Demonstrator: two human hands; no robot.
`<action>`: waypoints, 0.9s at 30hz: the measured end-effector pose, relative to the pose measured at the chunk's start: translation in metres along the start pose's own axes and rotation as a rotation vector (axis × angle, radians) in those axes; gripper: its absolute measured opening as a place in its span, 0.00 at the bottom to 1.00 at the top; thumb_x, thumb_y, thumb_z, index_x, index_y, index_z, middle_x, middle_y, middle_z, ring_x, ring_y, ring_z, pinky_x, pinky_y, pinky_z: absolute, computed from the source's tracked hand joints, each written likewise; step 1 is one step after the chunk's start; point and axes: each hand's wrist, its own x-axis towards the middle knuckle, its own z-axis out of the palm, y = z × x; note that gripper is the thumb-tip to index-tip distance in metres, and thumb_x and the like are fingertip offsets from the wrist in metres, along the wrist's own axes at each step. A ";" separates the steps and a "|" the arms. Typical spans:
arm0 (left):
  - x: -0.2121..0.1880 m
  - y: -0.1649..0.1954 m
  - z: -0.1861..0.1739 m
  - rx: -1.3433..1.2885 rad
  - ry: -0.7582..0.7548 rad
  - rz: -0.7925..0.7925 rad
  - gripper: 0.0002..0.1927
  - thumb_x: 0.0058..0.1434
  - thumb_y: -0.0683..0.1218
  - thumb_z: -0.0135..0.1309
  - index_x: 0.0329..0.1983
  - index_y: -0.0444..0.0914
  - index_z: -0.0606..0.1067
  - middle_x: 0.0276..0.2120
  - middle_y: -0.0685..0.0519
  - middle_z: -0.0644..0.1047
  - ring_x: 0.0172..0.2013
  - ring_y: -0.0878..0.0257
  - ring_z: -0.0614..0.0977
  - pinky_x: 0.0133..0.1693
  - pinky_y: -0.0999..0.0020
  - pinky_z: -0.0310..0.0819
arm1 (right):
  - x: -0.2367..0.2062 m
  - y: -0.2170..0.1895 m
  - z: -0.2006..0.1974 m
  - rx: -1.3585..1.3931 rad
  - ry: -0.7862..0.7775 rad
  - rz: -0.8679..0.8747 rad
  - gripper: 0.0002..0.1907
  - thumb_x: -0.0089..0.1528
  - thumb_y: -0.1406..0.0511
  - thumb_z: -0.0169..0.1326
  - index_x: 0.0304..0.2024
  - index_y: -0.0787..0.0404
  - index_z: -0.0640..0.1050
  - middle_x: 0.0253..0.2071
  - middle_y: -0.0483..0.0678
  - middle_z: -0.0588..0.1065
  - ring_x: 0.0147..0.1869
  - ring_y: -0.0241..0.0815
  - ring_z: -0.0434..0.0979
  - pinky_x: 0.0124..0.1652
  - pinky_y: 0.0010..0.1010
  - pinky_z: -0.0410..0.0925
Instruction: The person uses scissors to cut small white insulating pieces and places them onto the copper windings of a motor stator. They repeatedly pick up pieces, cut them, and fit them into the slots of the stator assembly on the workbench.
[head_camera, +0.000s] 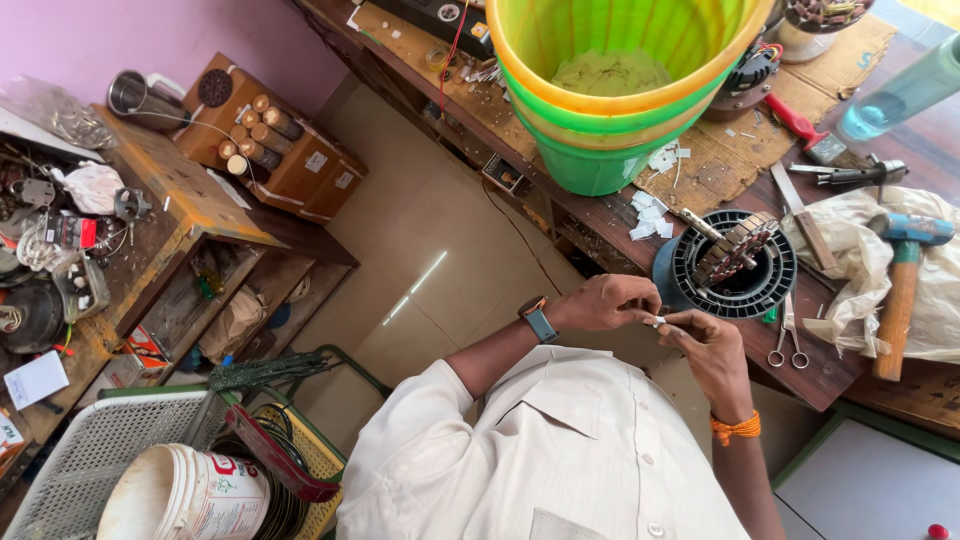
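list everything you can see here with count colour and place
paper slip: one, white, pinched between both hands
stator core: one, metal, lying in a black round housing at bench edge
buckets: stacked, green and yellow, on the bench
hammer: one, blue head, wooden handle, on a cloth, right
scissors: one, metal, near bench edge
pliers: one, red handles, on cardboard
bottle: one, clear bluish, far right
white bucket: one, bottom left
left hand: watch on its wrist
right hand: orange thread on its wrist
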 end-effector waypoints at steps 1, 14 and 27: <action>-0.002 -0.003 0.005 -0.088 0.029 -0.025 0.09 0.64 0.45 0.62 0.43 0.37 0.76 0.37 0.53 0.80 0.37 0.64 0.83 0.40 0.68 0.78 | -0.001 0.002 0.000 -0.069 0.034 -0.020 0.07 0.62 0.69 0.61 0.42 0.66 0.83 0.32 0.49 0.81 0.33 0.32 0.78 0.33 0.26 0.71; 0.019 0.008 0.063 -0.871 0.067 -0.239 0.05 0.68 0.43 0.56 0.45 0.38 0.76 0.36 0.59 0.79 0.38 0.72 0.81 0.35 0.75 0.79 | -0.032 -0.023 -0.025 -0.340 0.226 -0.467 0.08 0.59 0.75 0.64 0.39 0.66 0.78 0.34 0.51 0.76 0.33 0.39 0.74 0.33 0.29 0.68; 0.023 0.019 0.057 -0.625 0.007 -0.215 0.09 0.69 0.35 0.54 0.47 0.38 0.82 0.38 0.56 0.81 0.36 0.71 0.83 0.27 0.77 0.78 | -0.041 0.163 -0.111 -0.362 0.804 -0.077 0.07 0.70 0.66 0.60 0.42 0.65 0.80 0.39 0.53 0.77 0.39 0.46 0.79 0.39 0.36 0.71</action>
